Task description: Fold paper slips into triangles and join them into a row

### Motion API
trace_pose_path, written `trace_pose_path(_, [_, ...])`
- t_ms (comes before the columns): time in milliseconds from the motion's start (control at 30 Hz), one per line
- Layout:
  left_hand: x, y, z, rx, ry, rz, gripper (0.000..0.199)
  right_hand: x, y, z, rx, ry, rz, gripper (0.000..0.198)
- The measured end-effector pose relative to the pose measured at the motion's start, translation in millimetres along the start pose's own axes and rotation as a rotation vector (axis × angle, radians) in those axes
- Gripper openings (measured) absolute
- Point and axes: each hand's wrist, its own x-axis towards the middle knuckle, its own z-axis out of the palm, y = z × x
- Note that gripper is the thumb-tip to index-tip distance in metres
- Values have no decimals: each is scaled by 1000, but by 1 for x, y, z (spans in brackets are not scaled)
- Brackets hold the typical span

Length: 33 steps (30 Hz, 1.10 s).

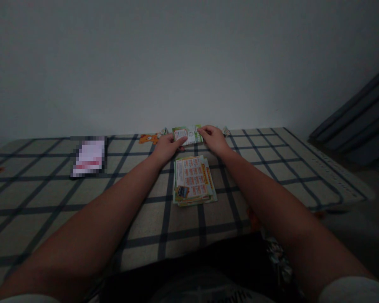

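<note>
Near the far edge of the table, both my hands are on a green and white printed leaflet. My left hand grips its left side, thumb on top. At its upper right, my right hand pinches the edge between thumb and fingers. Whether the leaflet is one sheet or several layers, I cannot tell. Closer to me, between my forearms, lies a stack of printed leaflets; the top one carries rows of orange and white boxes. The stack's edges are slightly uneven, and neither hand touches it.
A checked tablecloth with bear prints covers the table, which meets a plain wall. To the left lies a blurred-out white and pink rectangular item. Dark curtain-like folds hang at the right, beyond the table's right edge.
</note>
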Motion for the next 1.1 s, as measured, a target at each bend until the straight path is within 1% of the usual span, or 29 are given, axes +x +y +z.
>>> trace_pose_path(200, [1,-3,-2,45,20,-8,41,1,6,1,-7,28,-35,25])
trace_pose_path(367, [2,-5,-1,-5,-17,-8,43,4,14,3,22,24,-50,28])
trace_pose_path(600, [2,-8,-5,154,-8,-33,38,3,7,6,172,30,49,21])
trace_pose_path(667, [4,-9,-6,136,2,-20,39,1,3,6,220,30,87,21])
trace_pose_path(767, [7,-8,-6,-6,34,23,45,-1,-3,5,337,-24,173,23])
trace_pose_path(833, [8,-6,-5,-96,69,34,50,-4,-6,4,406,-118,238,23])
trace_pose_path(933, [5,-2,-4,-153,88,30,50,-6,-9,5,387,-241,268,17])
trace_pose_path(1000, [3,0,-3,-154,82,20,50,-7,-9,7,362,-256,257,12])
trace_pose_path(1100, [1,1,-1,-163,50,0,51,-6,-9,9,380,-217,250,8])
